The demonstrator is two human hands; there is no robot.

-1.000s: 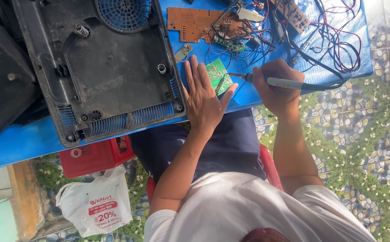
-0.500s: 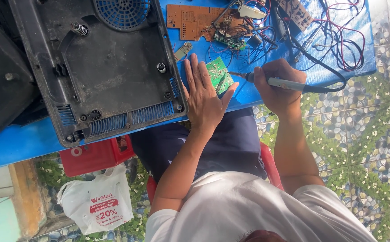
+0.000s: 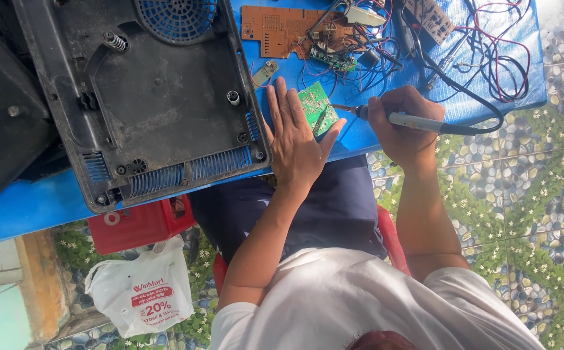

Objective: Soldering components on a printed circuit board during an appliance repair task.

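Note:
A small green circuit board (image 3: pixel 316 104) lies on the blue table (image 3: pixel 29 207). My left hand (image 3: pixel 298 139) lies flat beside it with fingers spread. The board sits between the index finger and thumb, and the thumb presses its lower edge. My right hand (image 3: pixel 402 126) grips a soldering iron (image 3: pixel 421 122) with a pale handle and black cord. Its metal tip points left and touches the board's right edge.
A large black appliance housing (image 3: pixel 159 104) with a blue fan grille fills the table's left. A brown circuit board (image 3: pixel 275 29) and tangled red and black wires (image 3: pixel 489 45) lie at the far edge. Below the table are a red stool (image 3: pixel 139 223) and a white plastic bag (image 3: pixel 142 291).
Both hands keep their places on the board and the iron. Only the view has shifted slightly.

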